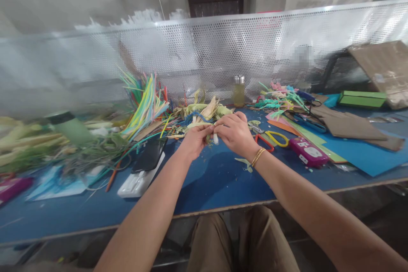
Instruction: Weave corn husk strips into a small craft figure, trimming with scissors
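Note:
My left hand [198,139] and my right hand [235,132] meet over the middle of the table, fingers closed and pinched together. Between them is a small pale piece with a rounded white end [216,138]; its kind is unclear and the fingers hide most of it. Just beyond my hands lies a heap of dried corn husks [210,110] with a blue fuzzy strand [195,116] across it. Near my right wrist are scissors with a yellow handle [277,138] and a red-handled pair [265,142]. A pale scrap [245,164] lies below that wrist.
At left are a bundle of pipe cleaners [145,102], a green tumbler [69,127], tangled string [95,153] and a phone [149,155] on a white case. Coloured paper [369,157], cardboard [353,125] and a purple device [308,151] lie right. A perforated metal panel [223,51] stands behind.

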Tool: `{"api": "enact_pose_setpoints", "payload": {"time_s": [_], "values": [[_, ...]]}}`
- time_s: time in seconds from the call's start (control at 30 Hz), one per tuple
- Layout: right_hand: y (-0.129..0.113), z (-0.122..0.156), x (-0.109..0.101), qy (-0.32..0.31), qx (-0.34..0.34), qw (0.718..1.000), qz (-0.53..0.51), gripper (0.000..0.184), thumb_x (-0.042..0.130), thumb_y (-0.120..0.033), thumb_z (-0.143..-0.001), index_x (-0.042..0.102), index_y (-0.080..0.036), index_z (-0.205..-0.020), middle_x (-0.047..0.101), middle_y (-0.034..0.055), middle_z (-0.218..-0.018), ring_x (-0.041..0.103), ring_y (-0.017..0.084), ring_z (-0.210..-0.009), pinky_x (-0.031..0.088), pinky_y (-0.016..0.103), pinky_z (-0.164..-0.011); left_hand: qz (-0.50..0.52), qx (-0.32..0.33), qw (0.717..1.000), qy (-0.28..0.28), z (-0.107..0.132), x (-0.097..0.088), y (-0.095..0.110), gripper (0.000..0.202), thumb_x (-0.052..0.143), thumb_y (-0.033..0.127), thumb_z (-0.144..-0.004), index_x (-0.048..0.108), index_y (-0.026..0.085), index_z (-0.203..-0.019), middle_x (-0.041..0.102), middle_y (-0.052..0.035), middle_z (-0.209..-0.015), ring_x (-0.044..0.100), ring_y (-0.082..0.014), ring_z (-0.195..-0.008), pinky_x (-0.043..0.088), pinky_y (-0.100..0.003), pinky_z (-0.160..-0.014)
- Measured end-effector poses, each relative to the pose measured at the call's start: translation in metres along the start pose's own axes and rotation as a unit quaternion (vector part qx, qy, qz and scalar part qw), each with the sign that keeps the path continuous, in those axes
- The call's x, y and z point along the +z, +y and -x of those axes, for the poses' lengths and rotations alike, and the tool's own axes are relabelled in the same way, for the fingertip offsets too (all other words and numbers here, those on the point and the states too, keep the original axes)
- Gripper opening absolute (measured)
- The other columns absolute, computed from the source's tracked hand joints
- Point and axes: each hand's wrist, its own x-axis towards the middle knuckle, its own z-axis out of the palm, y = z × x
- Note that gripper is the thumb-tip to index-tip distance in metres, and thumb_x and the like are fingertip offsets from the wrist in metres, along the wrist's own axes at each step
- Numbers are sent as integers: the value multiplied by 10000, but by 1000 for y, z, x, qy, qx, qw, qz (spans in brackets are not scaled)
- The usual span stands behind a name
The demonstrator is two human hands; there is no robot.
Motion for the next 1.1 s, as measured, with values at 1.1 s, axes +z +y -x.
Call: {"api": "enact_pose_setpoints", "payload": {"time_s": [1.1], "values": [[-3, 3, 34, 83, 413, 751, -508, 336, 705, -486, -738, 543, -199, -672, 567, -20, -637, 479, 122, -632, 409, 278, -647, -152, 103, 983, 8, -1, 3, -5, 247, 862, 323, -616, 726, 168, -753, 619, 10, -662, 474, -102, -598, 332, -245, -573]]}}
